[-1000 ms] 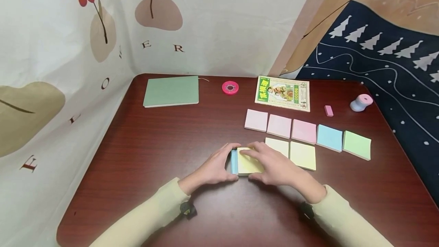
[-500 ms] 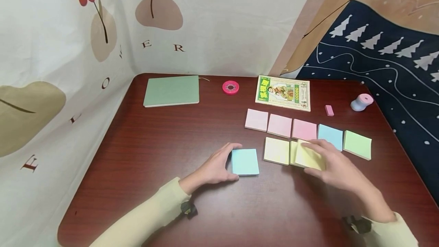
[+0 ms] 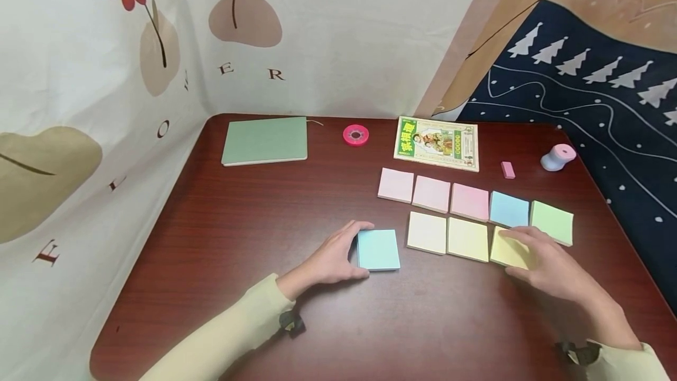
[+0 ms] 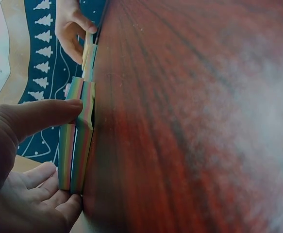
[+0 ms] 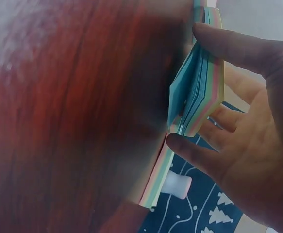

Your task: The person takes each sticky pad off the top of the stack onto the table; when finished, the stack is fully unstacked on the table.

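My left hand [image 3: 335,256] holds a stack of sticky note pads with a light blue top [image 3: 378,250] by its left side, thumb on the near edge and fingers at the far edge. In the left wrist view two striped pads [image 4: 82,141] lie one on the other in that grip. Farther right, my right hand [image 3: 555,266] pinches a yellow-topped sticky note pad [image 3: 508,250] at the right end of the front row. The right wrist view shows that pad's striped edge [image 5: 210,92], its blue bottom sheets fanned away. Beside it lie a yellow pad [image 3: 468,240] and a cream pad [image 3: 426,233].
Behind runs a row of pink pads [image 3: 469,201], a blue pad [image 3: 509,208] and a green pad [image 3: 552,222]. Along the back are a green notebook [image 3: 264,141], pink tape roll [image 3: 356,135], printed booklet [image 3: 436,143], pink eraser [image 3: 508,170] and spool-shaped object [image 3: 557,157].
My right hand has lifted the yellow-topped pad off the left hand's stack and carried it right to the front row's end, uncovering the light blue top. The left hand has stayed put.
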The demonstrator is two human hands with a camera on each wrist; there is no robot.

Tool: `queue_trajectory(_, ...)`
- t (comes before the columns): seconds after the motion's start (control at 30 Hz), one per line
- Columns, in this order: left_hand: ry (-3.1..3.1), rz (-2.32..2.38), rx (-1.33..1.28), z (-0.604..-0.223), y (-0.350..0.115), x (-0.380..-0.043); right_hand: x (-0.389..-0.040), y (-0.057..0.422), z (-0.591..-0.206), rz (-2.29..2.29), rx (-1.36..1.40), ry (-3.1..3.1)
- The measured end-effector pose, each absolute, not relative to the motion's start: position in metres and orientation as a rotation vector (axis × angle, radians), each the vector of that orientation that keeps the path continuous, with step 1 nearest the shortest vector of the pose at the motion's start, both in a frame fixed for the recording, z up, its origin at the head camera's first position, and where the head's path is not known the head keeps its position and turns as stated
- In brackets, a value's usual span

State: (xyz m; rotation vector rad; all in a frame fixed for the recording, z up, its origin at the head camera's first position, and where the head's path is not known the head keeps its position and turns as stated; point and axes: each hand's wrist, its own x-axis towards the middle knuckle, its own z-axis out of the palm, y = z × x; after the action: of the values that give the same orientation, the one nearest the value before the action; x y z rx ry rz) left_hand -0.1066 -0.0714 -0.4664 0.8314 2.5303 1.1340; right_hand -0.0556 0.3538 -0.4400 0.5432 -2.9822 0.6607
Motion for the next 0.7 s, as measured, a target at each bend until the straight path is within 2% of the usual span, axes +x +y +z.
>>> queue_trajectory(0.47,2.526,1.131,0.822,-0.464,-0.071,-0.105,-0.06,0.351,-0.442,0.623,0.627,-2.989)
queue_trajectory(0.7,2.522,1.13,0.824,-0.465,-0.071,-0.106,-0.057,0.346,-0.425,0.564,0.514,-3.085)
